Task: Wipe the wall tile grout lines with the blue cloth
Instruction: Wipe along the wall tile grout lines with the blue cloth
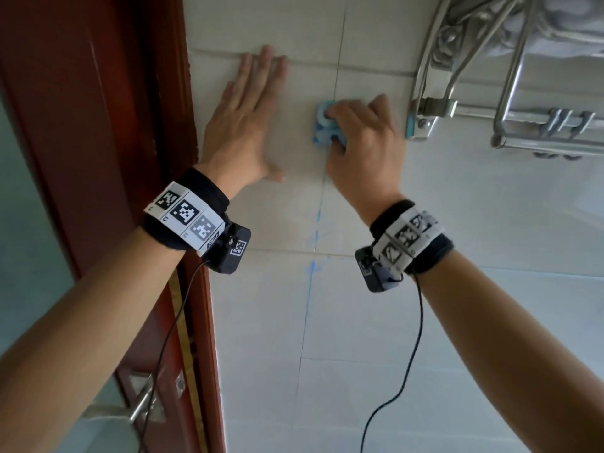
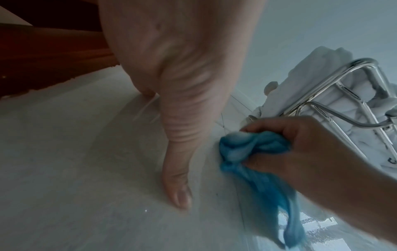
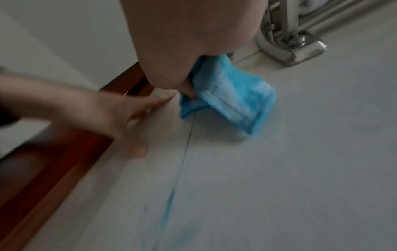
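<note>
Right hand (image 1: 361, 142) bunched around blue cloth (image 1: 323, 127) on grout line (image 1: 330, 93), left hand (image 1: 243, 125) flat alongside

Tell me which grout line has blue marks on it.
The vertical grout line below the blue cloth in the right hand; the horizontal lines look plain.

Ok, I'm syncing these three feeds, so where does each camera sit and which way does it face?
Head: worn on the head, facing the white tiled wall; both forearms, left hand flat, right hand gripping the crumpled blue cloth.
Left wrist: along the left hand towards the silver metal towel rack.
Right wrist: along the right hand towards the red-brown wooden door frame.
All share the cloth.
</note>
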Demonstrator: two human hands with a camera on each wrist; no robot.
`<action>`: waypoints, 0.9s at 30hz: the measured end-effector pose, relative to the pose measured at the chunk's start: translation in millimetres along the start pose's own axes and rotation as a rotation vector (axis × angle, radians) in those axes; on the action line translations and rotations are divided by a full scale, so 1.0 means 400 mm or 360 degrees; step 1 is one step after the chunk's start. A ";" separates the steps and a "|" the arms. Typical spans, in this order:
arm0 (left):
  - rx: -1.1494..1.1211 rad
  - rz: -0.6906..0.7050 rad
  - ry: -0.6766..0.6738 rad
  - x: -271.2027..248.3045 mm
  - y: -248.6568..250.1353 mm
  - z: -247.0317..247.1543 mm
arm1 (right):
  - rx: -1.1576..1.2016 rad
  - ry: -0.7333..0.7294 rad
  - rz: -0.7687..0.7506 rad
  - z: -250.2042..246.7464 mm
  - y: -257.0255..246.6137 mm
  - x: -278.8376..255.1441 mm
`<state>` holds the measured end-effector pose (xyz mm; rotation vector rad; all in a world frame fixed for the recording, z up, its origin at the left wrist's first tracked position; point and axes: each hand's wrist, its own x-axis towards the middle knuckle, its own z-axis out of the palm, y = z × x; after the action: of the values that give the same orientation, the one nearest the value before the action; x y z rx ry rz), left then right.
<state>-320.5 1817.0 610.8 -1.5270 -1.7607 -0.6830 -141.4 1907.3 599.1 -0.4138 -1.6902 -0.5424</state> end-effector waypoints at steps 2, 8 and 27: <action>-0.0005 0.0011 0.0010 0.000 -0.002 0.001 | 0.0059 -0.0059 -0.0108 0.014 -0.012 -0.102; -0.0021 0.0011 0.0083 -0.029 0.017 -0.011 | 0.0078 -0.0485 -0.0184 0.008 -0.056 -0.277; 0.0203 -0.0044 -0.0090 -0.218 -0.021 0.079 | 0.0149 -0.0408 -0.0216 0.036 -0.065 -0.352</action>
<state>-328.7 1786.2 523.1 -1.4509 -1.8340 -0.5345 -141.3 1897.3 455.5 -0.3119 -1.9930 -0.5232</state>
